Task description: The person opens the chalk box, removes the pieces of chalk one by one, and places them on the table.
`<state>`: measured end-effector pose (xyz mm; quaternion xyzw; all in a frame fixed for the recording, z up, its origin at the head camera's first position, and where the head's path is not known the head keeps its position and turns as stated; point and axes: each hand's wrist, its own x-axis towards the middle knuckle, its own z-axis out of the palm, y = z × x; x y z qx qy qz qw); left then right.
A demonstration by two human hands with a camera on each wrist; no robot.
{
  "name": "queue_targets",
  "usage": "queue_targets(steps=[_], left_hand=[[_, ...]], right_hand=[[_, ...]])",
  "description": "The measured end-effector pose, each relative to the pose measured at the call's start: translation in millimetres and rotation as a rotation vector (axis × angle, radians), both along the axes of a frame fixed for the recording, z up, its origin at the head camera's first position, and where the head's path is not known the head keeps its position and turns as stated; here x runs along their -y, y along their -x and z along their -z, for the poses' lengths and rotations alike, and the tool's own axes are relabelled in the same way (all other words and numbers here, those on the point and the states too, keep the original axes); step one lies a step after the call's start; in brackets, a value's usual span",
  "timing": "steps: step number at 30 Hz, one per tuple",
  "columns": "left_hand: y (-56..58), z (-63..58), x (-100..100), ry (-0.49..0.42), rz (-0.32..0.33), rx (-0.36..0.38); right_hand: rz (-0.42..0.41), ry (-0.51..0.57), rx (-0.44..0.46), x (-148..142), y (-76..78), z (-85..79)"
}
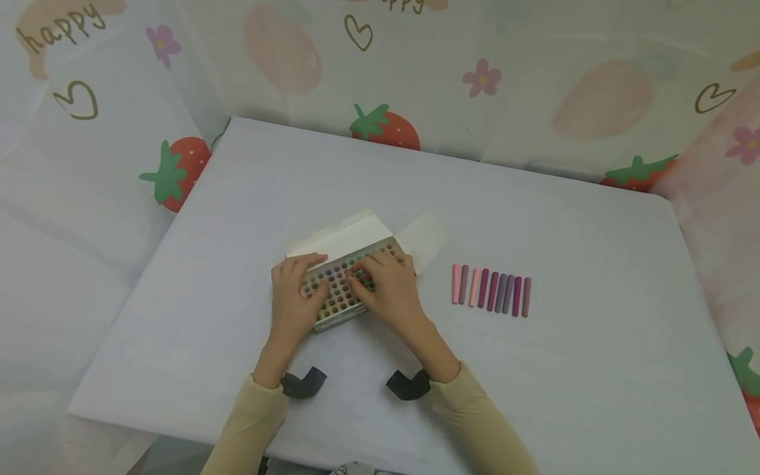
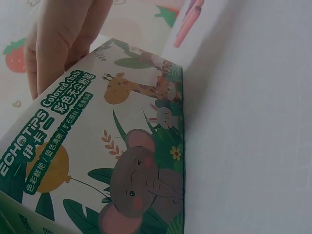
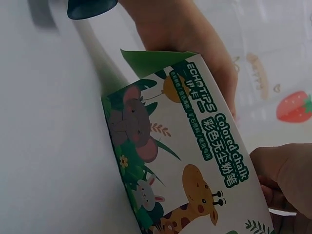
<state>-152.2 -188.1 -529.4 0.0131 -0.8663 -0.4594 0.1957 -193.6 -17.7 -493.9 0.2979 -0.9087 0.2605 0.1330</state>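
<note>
An open box of colored chalk (image 1: 341, 319) sits on the table, its top showing rows of round chalk ends in many colours. Printed animals and the words "Colored chalk" cover its front panel (image 2: 141, 141). My left hand (image 1: 293, 293) grips the box's left end, fingertips along the back edge and thumb over the chalk ends. Above the middle of the rows, my right hand (image 1: 388, 284) pinches a small reddish chalk stick (image 1: 349, 272) between thumb and forefinger; most of it is hidden. In the right wrist view, curled fingers of the right hand (image 3: 287, 178) show at the box's upper edge.
Several pink and purple chalk sticks (image 1: 491, 290) lie in a row to the right of the box. The white lid flap (image 1: 350, 235) leans out behind it, and a side flap (image 1: 424, 237) spreads to the right. A white cloth covers the table (image 1: 594, 369).
</note>
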Motion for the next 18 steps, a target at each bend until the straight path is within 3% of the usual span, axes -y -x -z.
queue_targets(steps=[10, 18], left_hand=[[0.6, 2.2, -0.2, -0.011, 0.002, 0.003], [1.5, 2.1, 0.0, -0.01, 0.001, 0.003]], right_hand=[[-0.002, 0.061, -0.033, 1.0, -0.5, 0.0], [-0.005, 0.186, -0.061, -4.3, 0.4, -16.0]])
